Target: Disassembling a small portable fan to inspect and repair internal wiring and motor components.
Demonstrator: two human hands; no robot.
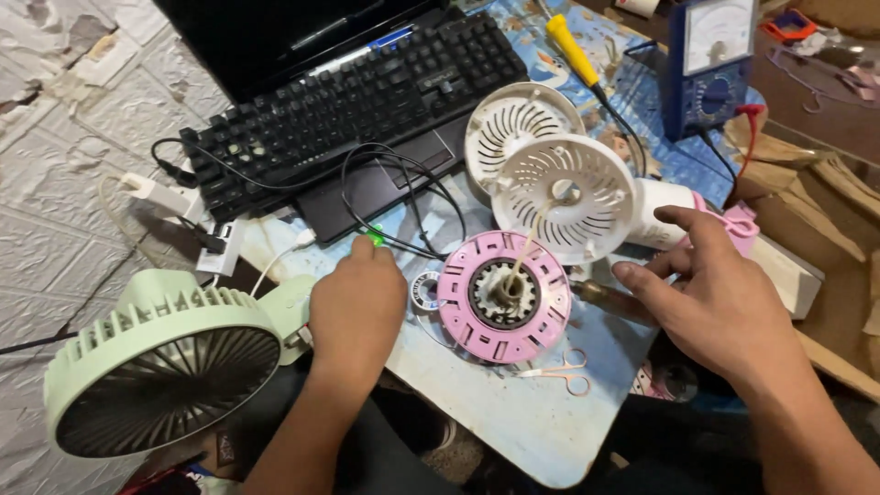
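Your left hand (357, 307) rests on the tabletop (513, 422), knuckles up and fingers curled under. Its fingertips sit at a small green object (375, 235) beside a loop of black cable (403, 197); whether you actually grip that object cannot be told from this view. Your right hand (720, 298) hovers released, fingers spread and slightly bent, holding nothing. It hangs just beside a white cylindrical body with a pink part (697, 215) and over the end of a dark-handled tool (605, 298) lying on the tabletop.

Between your two hands lies a round pink disc with a dark toothed centre (502, 295), flat on the tabletop. A thin pale wire rises from its centre to a white slotted fan cover (564, 197) that stands tilted just behind it, touching or overlapping the disc's far edge. A second white slotted cover (513, 124) lies behind that one. A small ring-shaped part (425, 291) sits just left of the disc, near your left hand. Small pink-handled scissors (564, 371) lie in front of the disc.

Farther off: a black laptop (367, 92) at the rear left, a yellow-handled screwdriver (573, 50), a blue analogue meter (710, 64) at the rear right, and a pale green fan (165, 367) at the near left, off the tabletop's edge.
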